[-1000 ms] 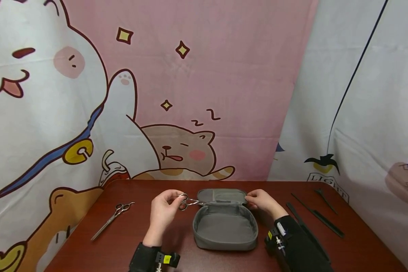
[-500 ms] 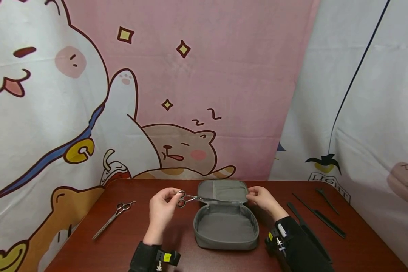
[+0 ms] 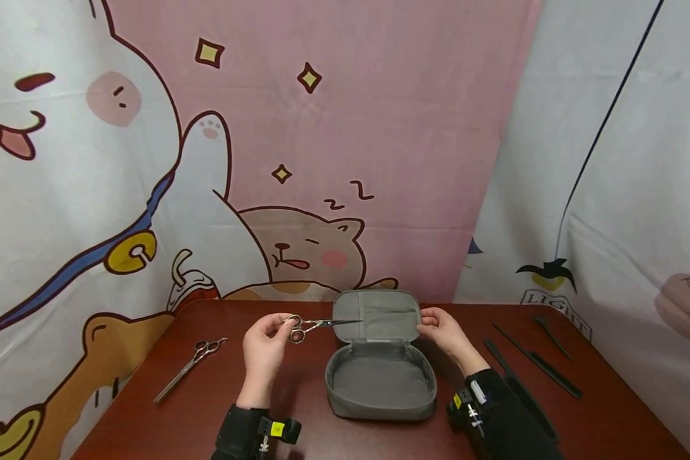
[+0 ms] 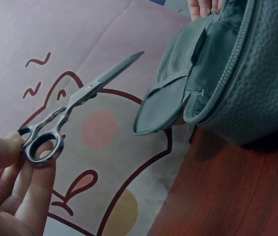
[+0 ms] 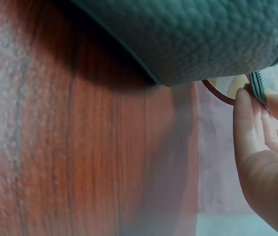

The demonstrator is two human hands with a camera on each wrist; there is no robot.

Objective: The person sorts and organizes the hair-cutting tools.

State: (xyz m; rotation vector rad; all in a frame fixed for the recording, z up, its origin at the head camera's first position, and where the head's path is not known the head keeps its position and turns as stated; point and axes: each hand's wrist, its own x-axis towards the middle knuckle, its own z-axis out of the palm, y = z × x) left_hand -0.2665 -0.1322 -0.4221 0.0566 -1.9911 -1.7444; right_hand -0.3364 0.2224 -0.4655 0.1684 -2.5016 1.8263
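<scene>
My left hand (image 3: 266,348) pinches a pair of silver hairdressing scissors (image 4: 75,101) by the finger rings. Their closed blades point right and overlap the raised lid of a grey zip case (image 3: 381,414) in the head view. Its lid (image 3: 390,313) stands tilted up at the back, with a pocket on the inner side. My right hand (image 3: 444,332) pinches the lid's right edge between thumb and fingers, as the right wrist view also shows at the zipped edge (image 5: 261,88). The inside of the case's base shows only its grey lining.
A second pair of scissors (image 3: 190,370) lies on the red-brown table (image 3: 218,421) at the left. On the right lie a black comb (image 3: 554,375), another dark long tool (image 3: 523,396) partly behind my right sleeve, and a small dark clip-like piece (image 3: 552,337). A printed cloth hangs behind.
The case lid has swung further upright in my right hand. My left hand has drawn the scissors slightly up and left, from the hinge area to in front of the lid.
</scene>
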